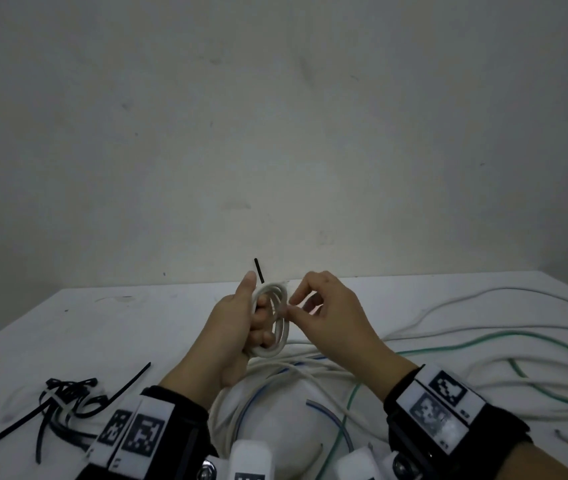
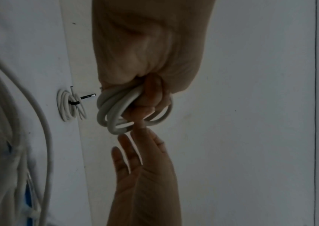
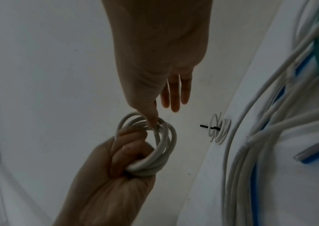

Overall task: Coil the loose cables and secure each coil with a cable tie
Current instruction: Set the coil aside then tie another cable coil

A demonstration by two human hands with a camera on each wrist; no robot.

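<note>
My left hand (image 1: pixel 258 320) is fisted round a small coil of white cable (image 1: pixel 280 327), held upright above the table with my fingers through its loops. In the left wrist view the left hand (image 2: pixel 150 99) grips the coil (image 2: pixel 112 110) tightly. My right hand (image 1: pixel 293 306) pinches a strand at the coil's upper right with thumb and forefinger. The right wrist view shows this right hand (image 3: pixel 152 122) touching the top of the coil (image 3: pixel 166 146), its other fingers straight. No cable tie shows on this coil.
A second white coil (image 2: pixel 65 105), bound with a black tie, lies at the table's far edge by the wall. Loose black cable ties (image 1: pixel 68 396) lie at the front left. Loose white cables (image 1: pixel 310 375), a green cable (image 1: pixel 483 341) and a blue cable (image 1: pixel 258 393) sprawl over the white table (image 1: pixel 102 323).
</note>
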